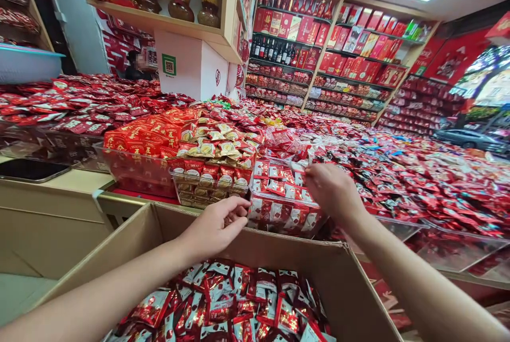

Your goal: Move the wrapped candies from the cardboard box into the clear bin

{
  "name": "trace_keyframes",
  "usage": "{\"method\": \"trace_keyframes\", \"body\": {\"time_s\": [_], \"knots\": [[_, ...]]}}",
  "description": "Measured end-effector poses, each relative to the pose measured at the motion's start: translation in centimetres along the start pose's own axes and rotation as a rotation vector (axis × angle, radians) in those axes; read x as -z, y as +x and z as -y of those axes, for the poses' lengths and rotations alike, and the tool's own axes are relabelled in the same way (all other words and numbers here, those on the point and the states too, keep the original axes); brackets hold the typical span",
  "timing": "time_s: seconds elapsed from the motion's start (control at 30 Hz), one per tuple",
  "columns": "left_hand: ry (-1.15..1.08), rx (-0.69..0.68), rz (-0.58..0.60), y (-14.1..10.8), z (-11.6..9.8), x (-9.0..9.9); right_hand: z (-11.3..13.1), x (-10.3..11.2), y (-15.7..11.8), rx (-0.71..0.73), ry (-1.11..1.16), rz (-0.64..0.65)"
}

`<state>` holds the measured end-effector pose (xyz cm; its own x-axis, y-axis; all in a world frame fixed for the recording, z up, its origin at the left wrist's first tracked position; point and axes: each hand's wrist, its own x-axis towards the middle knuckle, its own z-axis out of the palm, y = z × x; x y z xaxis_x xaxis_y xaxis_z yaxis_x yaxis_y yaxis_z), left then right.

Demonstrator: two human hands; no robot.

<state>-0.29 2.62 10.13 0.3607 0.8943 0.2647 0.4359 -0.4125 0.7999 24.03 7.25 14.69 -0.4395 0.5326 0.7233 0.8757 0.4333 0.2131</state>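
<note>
My left hand (217,225) reaches over the cardboard box (319,257), its curled fingers beside the left front corner of a clear bin (285,214) of red and white packets. Nothing shows in its grip, and its thumb and fingers are apart. Above the right side of that bin, my right hand (332,188) is closed in a pinch on a small packet (300,168), partly hidden by the fingers. Many red and white wrapped packets (239,305) lie inside the cardboard box below.
Left of the bin stand a bin of durian packets (211,185) and one of red packets (139,167). A black phone (30,169) lies on the counter at far left. Heaped candy (438,182) spreads right. A person (137,68) is behind.
</note>
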Motion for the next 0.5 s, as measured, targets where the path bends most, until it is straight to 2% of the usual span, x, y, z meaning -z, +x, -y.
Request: {"method": "trace_keyframes", "body": {"time_s": [0.1,0.2,0.5], "knots": [[0.276,-0.095,-0.007,0.7,3.5,0.3,-3.0,-1.6,1.9,-0.083,-0.234,0.274],[0.463,-0.226,0.044,0.9,5.4,0.1,-4.2,-3.1,2.8,-0.079,-0.334,0.497],[0.616,-0.284,0.047,0.9,5.7,-0.4,-3.7,-4.8,4.0,0.105,-0.328,0.838]]}}
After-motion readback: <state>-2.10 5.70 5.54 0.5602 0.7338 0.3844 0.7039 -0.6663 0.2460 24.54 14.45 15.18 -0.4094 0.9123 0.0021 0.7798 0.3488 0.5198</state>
